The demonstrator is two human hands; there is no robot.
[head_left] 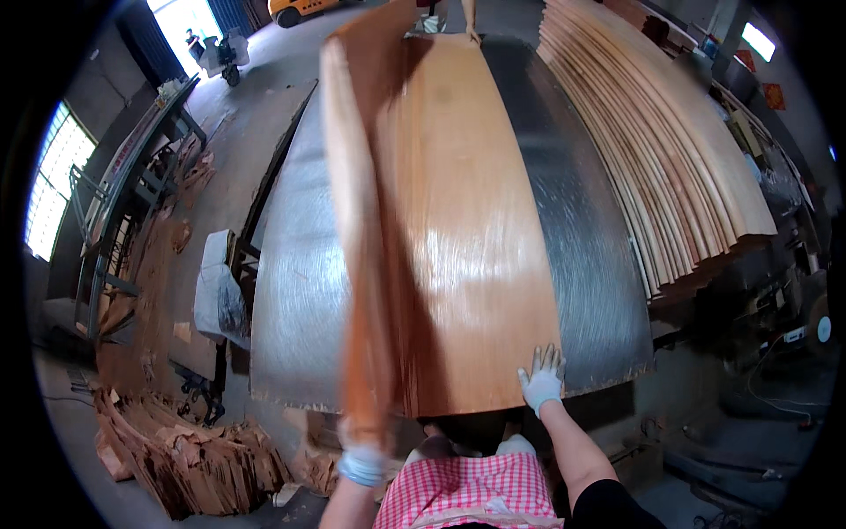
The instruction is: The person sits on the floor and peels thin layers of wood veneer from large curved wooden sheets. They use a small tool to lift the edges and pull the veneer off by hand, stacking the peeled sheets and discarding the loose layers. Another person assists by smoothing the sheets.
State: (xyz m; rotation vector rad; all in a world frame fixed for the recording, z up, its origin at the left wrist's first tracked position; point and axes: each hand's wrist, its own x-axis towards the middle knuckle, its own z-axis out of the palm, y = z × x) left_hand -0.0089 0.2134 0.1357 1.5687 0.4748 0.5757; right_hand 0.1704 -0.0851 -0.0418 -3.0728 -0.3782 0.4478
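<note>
A wide sheet of wood veneer (pixel 467 220) lies lengthwise on a dark, shiny table top (pixel 582 220). Along its left side a reddish-brown veneer flap (pixel 357 264) stands raised, smeared by motion; I cannot tell whether it is a separate sheet. My left hand (pixel 363 445), in a pale glove, is at the flap's near end and appears to grip it, its fingers blurred. My right hand (pixel 542 377), gloved with bare fingertips, rests flat and open on the near right corner of the lying veneer.
To the right rises a tall stack of veneer sheets (pixel 652 132). At the far end another person's hand (pixel 473 37) touches the veneer's edge. Torn veneer scraps (pixel 189 458) pile up at the lower left. A metal rack (pixel 132 185) and a wrapped white bundle (pixel 220 286) stand left.
</note>
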